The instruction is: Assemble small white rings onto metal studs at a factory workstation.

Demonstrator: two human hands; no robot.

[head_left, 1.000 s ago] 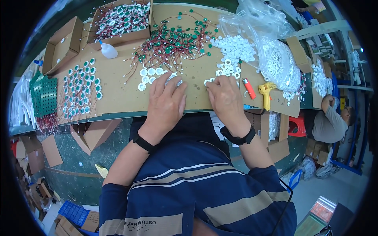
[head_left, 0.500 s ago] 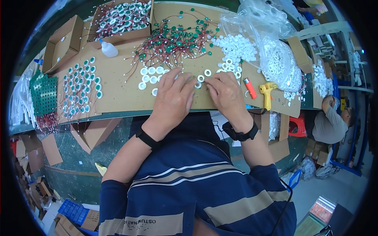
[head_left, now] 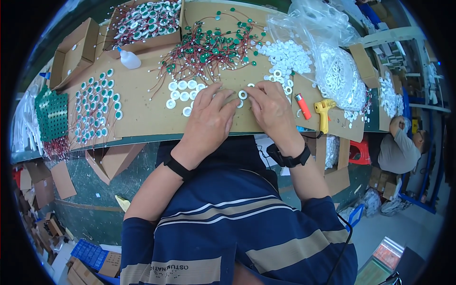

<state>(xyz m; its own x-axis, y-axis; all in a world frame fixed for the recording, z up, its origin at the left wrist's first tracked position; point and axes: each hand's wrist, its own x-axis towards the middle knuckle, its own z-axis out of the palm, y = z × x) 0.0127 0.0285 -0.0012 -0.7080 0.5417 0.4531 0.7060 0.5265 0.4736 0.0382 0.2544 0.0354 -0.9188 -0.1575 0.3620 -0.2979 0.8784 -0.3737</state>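
Head view, left hand: here's the left hand (head_left: 209, 116) over the cardboard sheet (head_left: 142, 85), fingers curled, thumb reaching toward the rings — whether it grips anything, I can't tell.
Right hand: the right hand (head_left: 273, 111) faces it, fingers bent narrow at the tips, whether pinching something I can't make out.
White rings: one white ring (head_left: 242, 95) sits between the two hands, just beside the right fingertips; others lie close by.
White caps: short rows of white caps (head_left: 182, 85) beyond the left hand, some partly covered by it.
Wired discs: a tangle of green discs (head_left: 209, 54) with red wires sprawls farther up.
Tools: red lighter (head_left: 302, 107) beside a yellow glue gun (head_left: 324, 114) — both right of the right hand.
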